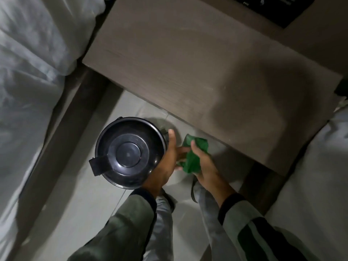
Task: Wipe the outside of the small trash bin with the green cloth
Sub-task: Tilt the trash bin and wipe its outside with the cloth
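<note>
Standing upright on the floor tiles is the small trash bin, steadied by the left hand cupping its right wall. The right hand is clutching the green cloth just right of it, nearer that wall.

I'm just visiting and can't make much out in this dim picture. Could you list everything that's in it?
Small trash bin: one, black, lidded, on the floor left of centre.
Green cloth: one, bunched, right of the bin.
Nightstand: one, brown, above the bin.
Bedding: white, on the left; more at the right edge.
Floor: pale tiles.
Dark panel: one, black, top right.
Left hand: one, against the bin's right side.
Right hand: one, gripping the cloth.
Sleeves: two, grey-green with dark cuffs.
</note>
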